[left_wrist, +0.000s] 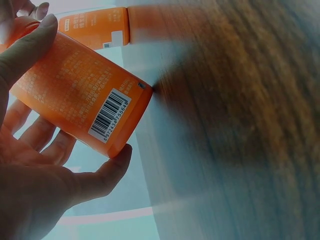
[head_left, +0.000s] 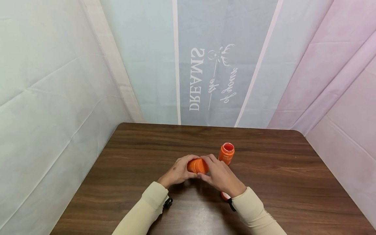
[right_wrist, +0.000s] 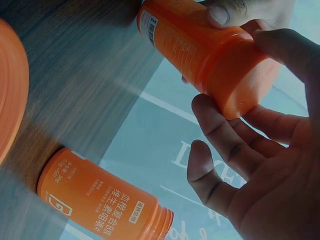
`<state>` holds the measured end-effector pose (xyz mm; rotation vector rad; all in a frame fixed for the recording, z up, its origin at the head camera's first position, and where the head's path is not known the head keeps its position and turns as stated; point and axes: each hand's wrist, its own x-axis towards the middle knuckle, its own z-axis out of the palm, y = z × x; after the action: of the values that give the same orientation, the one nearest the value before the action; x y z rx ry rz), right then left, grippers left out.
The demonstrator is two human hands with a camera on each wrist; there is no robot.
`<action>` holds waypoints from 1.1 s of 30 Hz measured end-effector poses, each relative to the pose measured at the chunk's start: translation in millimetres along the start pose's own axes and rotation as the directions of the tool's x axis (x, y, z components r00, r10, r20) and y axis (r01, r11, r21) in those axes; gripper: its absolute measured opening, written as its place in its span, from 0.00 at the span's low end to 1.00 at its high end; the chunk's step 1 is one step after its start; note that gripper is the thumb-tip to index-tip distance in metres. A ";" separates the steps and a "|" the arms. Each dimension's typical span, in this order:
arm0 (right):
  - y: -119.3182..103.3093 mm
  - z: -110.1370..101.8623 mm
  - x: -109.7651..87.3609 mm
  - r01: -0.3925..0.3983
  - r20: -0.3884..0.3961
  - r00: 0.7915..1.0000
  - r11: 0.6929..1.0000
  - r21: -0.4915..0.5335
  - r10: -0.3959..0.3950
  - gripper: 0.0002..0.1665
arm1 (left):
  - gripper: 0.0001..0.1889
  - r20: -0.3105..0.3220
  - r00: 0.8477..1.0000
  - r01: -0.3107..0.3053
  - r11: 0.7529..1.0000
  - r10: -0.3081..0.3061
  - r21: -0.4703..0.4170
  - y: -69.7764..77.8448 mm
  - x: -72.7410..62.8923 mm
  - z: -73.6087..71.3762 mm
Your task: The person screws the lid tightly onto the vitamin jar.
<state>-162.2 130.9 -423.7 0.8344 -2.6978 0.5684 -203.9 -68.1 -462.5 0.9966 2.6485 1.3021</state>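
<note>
An orange bottle [head_left: 197, 165] with its cap [right_wrist: 242, 80] on is held tilted between both hands, above the table. My left hand [head_left: 177, 172] grips the bottle's body; in the left wrist view a barcode [left_wrist: 110, 115] shows near its base. My right hand [head_left: 221, 175] holds the cap end with thumb and fingers. Just beyond the right hand stands a second orange bottle [head_left: 226, 154], uncapped, its mouth facing up. A loose cap [head_left: 225, 195] with a white inside lies by the right wrist, partly hidden by it.
Both bottles are over a dark wood-grain table [head_left: 141, 147]. Behind it hangs a pale cloth backdrop [head_left: 152, 65] with white lettering, and more cloth walls [head_left: 58, 81] close in the sides. Each wrist wears a black strap [head_left: 168, 202].
</note>
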 end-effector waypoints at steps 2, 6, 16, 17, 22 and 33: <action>0.3 0.2 -0.5 0.007 -0.002 1.000 1.000 -0.025 -0.007 0.38 | 0.31 -0.002 1.000 -0.012 1.000 0.012 0.012 -0.2 -0.2 0.5; 1.4 -1.8 0.2 0.050 -0.004 0.999 0.998 -0.048 -0.051 0.42 | 0.31 -0.002 1.000 -0.013 1.000 0.014 0.025 -0.1 0.7 -0.2; 3.2 -5.0 3.8 0.101 -0.003 0.995 0.994 -0.043 -0.101 0.36 | 0.32 -0.009 1.000 -0.014 1.000 0.014 0.017 2.3 2.9 -2.7; 3.0 -5.3 4.2 0.093 -0.001 0.996 0.995 -0.036 -0.093 0.35 | 0.31 -0.007 1.000 -0.013 1.000 0.013 0.012 2.6 3.0 -3.0; 2.1 -5.9 5.8 0.022 0.027 0.999 0.999 0.036 -0.023 0.32 | 0.31 0.014 1.000 0.015 1.000 -0.015 -0.007 3.2 4.4 -5.2; 5.1 -11.2 11.5 0.108 0.014 0.994 0.993 -0.052 -0.108 0.41 | 0.32 0.016 1.000 0.013 1.000 -0.013 0.004 4.8 8.6 -9.2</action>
<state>-172.9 134.2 -411.1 0.9653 -2.6458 0.4679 -210.8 -67.7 -451.0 0.9840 2.6428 1.2813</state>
